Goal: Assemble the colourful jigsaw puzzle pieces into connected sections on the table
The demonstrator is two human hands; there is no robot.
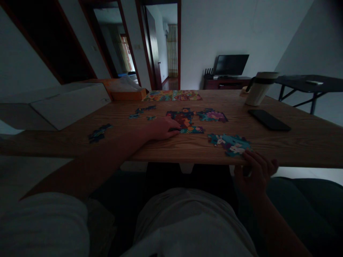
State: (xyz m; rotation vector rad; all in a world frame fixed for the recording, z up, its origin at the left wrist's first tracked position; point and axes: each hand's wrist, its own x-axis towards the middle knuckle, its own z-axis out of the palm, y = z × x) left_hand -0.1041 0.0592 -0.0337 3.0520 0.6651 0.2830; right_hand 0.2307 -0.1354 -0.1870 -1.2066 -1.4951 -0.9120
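My left hand (166,128) lies on the table at the lower left corner of a partly joined jigsaw section (184,119) with a brown animal. Thumb and fingers come together there, over a puzzle piece mostly hidden beneath them. By the table's front edge is my right hand (254,169), its fingers loosely curled and apart, holding nothing visible. Its fingertips are close to the joined rabbit section (232,144); whether they touch it I cannot tell. Behind lies a joined section with a pink-purple figure (213,115).
Loose puzzle pieces lie in clusters at the left (99,133) and farther back (142,110). A colourful picture sheet (174,95) rests at the far edge, beside an orange box (128,94) and a white box (71,103). A phone (268,119) and a cup (258,91) stay on the right.
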